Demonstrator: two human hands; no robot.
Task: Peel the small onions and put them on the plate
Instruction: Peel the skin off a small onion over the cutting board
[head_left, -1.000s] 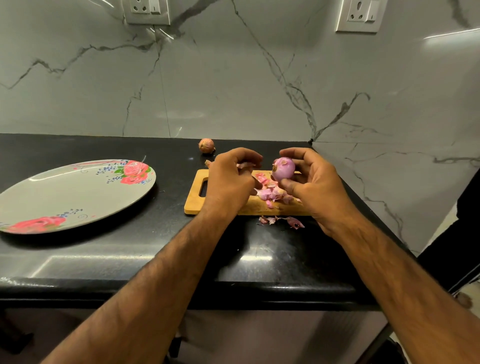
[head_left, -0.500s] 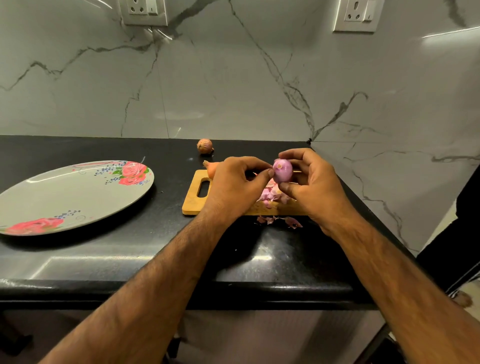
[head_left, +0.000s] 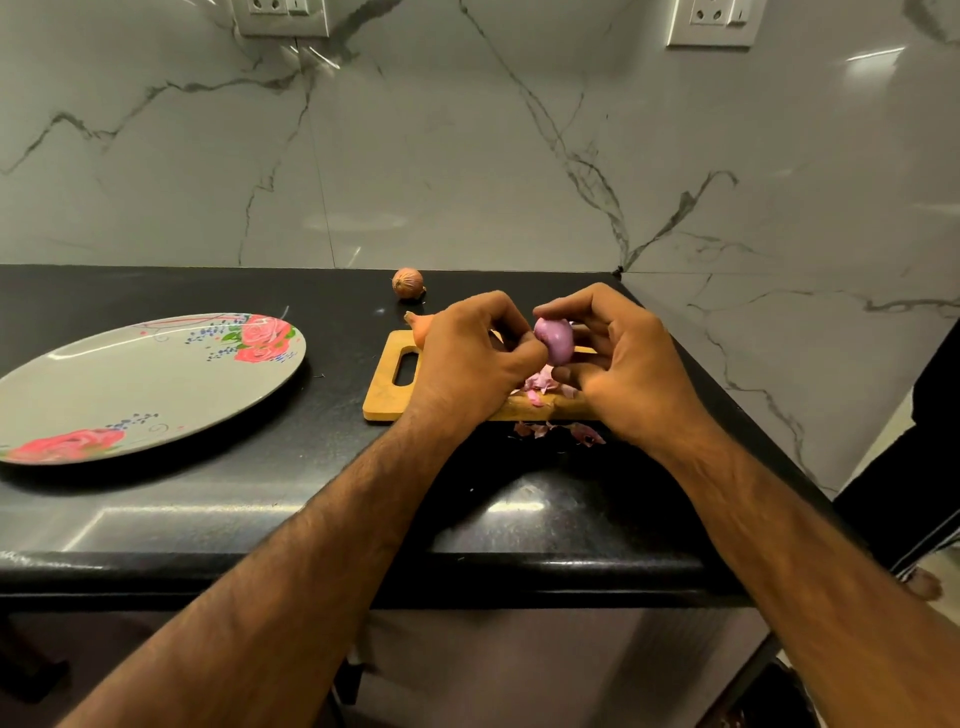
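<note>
Right hand (head_left: 623, 364) pinches the peeled purple onion (head_left: 555, 339) over the cutting board (head_left: 384, 400), left hand (head_left: 467, 358) picking at it, floral plate (head_left: 156, 384) well off left.

Both forearms extended forward, left hand (head_left: 470, 353) and right hand (head_left: 621, 364) curled together, fingertips pinched

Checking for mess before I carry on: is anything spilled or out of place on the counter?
Yes, minor: a few onion skins have fallen off the cutting board onto the black counter at its near edge. The rest of the skins sit on the board. The plate holds no onions.
</note>
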